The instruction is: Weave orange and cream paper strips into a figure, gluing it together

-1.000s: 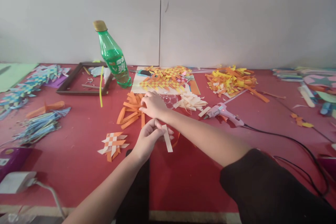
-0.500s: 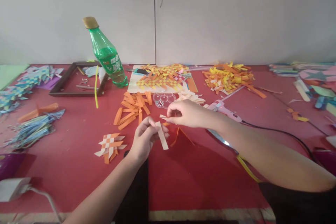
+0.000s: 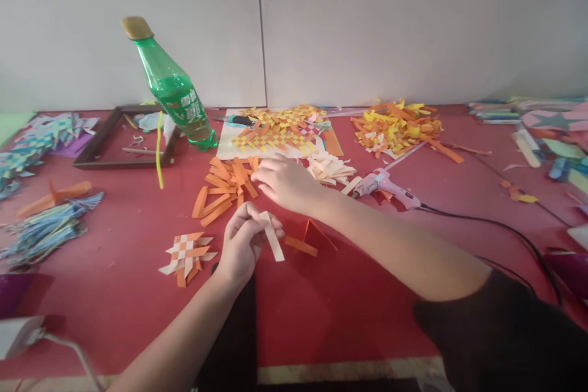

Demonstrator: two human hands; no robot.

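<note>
My left hand (image 3: 243,242) is closed on a cream paper strip (image 3: 274,237), which slants down from between thumb and fingers. Above it, my right hand (image 3: 287,182) reaches over the table with its fingers slightly apart, at the right edge of a pile of orange paper strips (image 3: 219,193); no held thing shows in it. A woven orange-and-cream paper piece (image 3: 185,251) lies left of my left hand. To the right, a loose orange strip (image 3: 301,245) lies beside a folded one. A pile of cream strips (image 3: 329,168) is partly behind my right arm.
A pink glue gun (image 3: 388,188) with a black cable lies at right. Behind are a yellow-orange scrap pile (image 3: 397,127) and woven yellow-orange pieces (image 3: 275,141). A green bottle (image 3: 177,95) stands by a dark frame (image 3: 122,164). Blue strips (image 3: 52,226) lie at left.
My right hand has moved left and away from me, from beside my left hand to the orange pile. The small pale piece at its fingertips no longer shows. My left hand keeps its strip.
</note>
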